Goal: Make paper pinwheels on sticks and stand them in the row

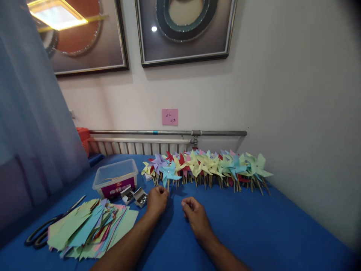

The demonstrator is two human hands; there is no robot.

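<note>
Two bare forearms reaching in from the bottom edge over blue cloth (254, 226). Left hand (156, 199) pinched closed around the thin wooden stick of a blue pinwheel (170, 172), held upright at the near edge of the row. Right hand (196, 214) loosely curled just beside it, thumb against fingertips; cannot tell whether anything small sits between them. Long row of finished pinwheels (214, 165) lined up along the wall, yellow, green, red, purple and blue, packed so close that sails overlap. Stack of coloured paper squares (87, 229) lying near left, scissors (42, 233) half tucked under its far edge. Clear plastic tub (115, 178) further back, two small open boxes of pins (135, 196) just in front of it.

Likely trouble, judging from the crowding: sails catching on neighbours while the blue one is pushed in, bending paper or toppling several sticks at once. Light pinch on a thin stick, so easy to twist or drop. Open pin boxes close to the left wrist, easily knocked and spilled.
</note>
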